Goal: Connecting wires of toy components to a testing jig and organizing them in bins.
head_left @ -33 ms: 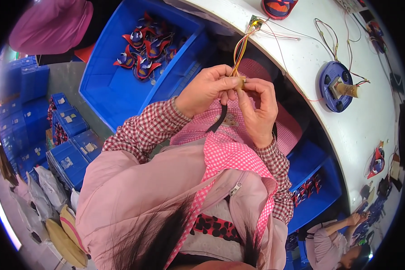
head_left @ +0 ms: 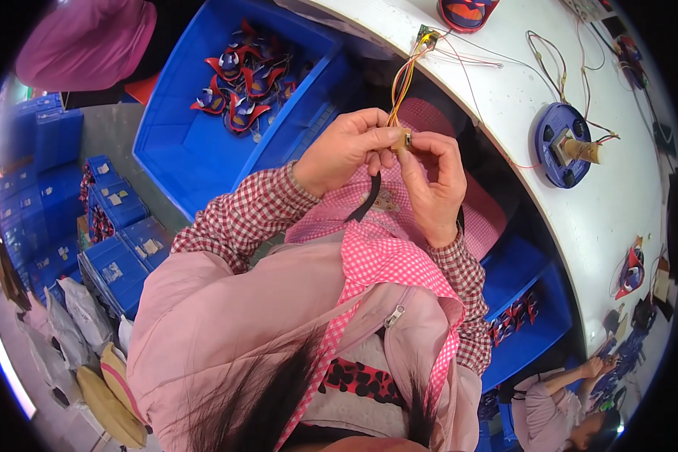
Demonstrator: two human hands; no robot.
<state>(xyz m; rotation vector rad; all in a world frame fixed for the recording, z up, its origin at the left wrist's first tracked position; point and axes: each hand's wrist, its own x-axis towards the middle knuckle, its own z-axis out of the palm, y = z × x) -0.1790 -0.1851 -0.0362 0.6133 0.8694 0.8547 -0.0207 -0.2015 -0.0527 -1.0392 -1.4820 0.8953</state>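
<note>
Over my lap, my left hand (head_left: 352, 149) pinches a small tan piece (head_left: 401, 141) between thumb and fingers. The piece has a dark slot or socket on its right side; its exact kind is too small to make out. My right hand (head_left: 435, 181) is closed at the same piece, its thumb and index finger at the right edge. Yellow, red and dark wires (head_left: 404, 84) run from behind my left fingers up to a small green circuit board (head_left: 427, 38) at the edge of the white table. A black strip (head_left: 367, 200) hangs below my left hand.
The white table (head_left: 505, 83) curves along the right, bearing a round blue base (head_left: 561, 147) with wires. A blue bin (head_left: 181, 143) at upper left holds several red-and-blue figure parts (head_left: 241, 83). Another blue bin (head_left: 535, 339) stands under the table. A co-worker (head_left: 557, 407) sits at lower right.
The small tan piece has turned slightly, so its dark slot shows more. My right fingertips have shifted a little to the right. My left hand stays nearly still.
</note>
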